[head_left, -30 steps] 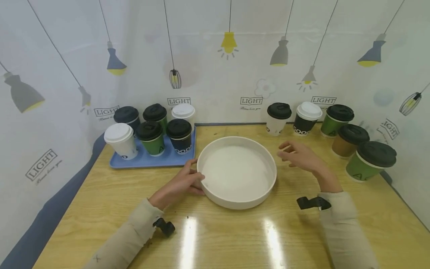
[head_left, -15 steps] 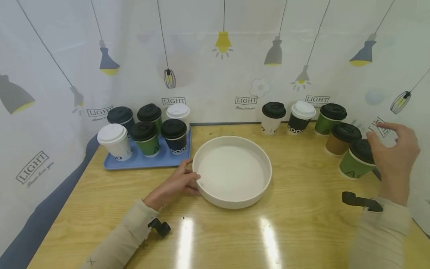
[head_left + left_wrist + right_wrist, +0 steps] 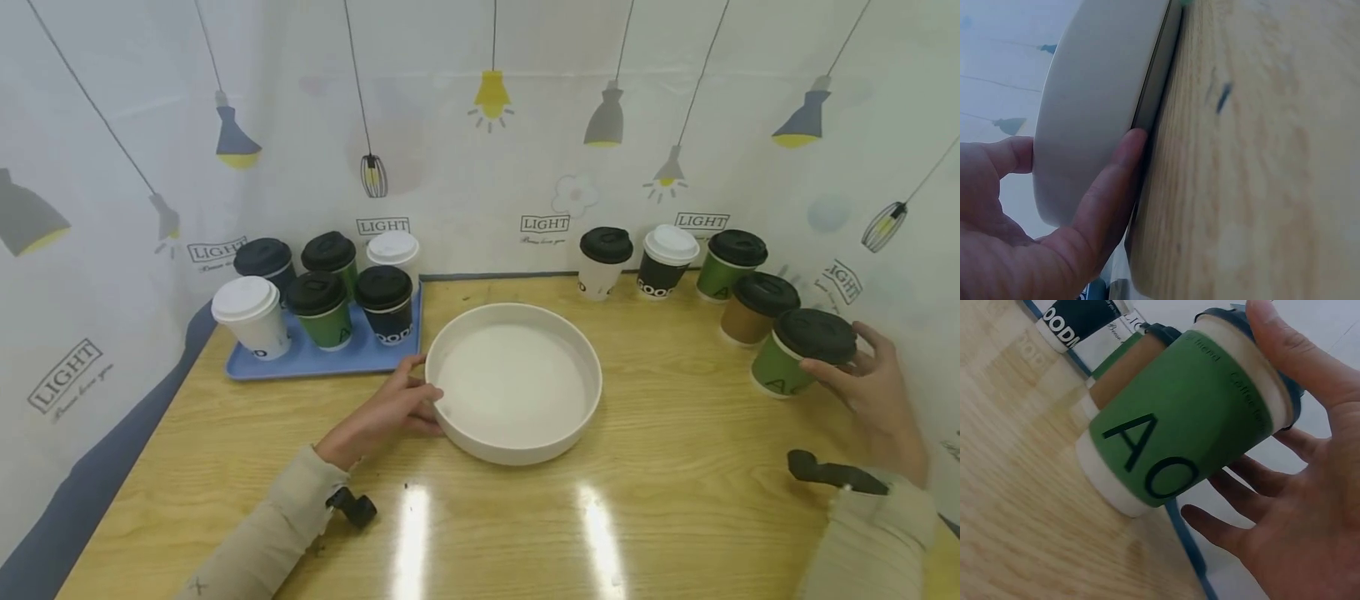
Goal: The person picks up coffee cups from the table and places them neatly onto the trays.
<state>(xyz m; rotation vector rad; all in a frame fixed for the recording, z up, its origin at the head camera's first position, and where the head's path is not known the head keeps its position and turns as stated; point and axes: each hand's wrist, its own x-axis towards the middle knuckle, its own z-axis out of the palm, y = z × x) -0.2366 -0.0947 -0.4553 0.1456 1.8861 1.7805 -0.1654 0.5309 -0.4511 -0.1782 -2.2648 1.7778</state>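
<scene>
My left hand [image 3: 386, 412] grips the near-left side of a round cream tray [image 3: 513, 375], thumb over its rim. In the left wrist view a finger [image 3: 1110, 181] lies low along its side, by the tabletop. At the right, my right hand [image 3: 873, 392] is spread around a green paper cup [image 3: 780, 367] with a black lid. Its thumb [image 3: 1297, 353] overlaps the lid's edge in the right wrist view, and the other fingers reach behind the cup, the lowest one apart from it. The cup stands upright on the table.
Beside the green cup stand a brown cup [image 3: 746, 321], another green cup [image 3: 718, 275], a black cup [image 3: 662, 275] and a white cup [image 3: 597, 275], all lidded. A blue tray [image 3: 322, 364] at left holds several lidded cups. A printed curtain [image 3: 465, 200] backs the table.
My right hand has moved from beside the round tray, out to the right, then down to the near green cup. The left hand keeps its hold on the tray. The view has shifted slightly right.
</scene>
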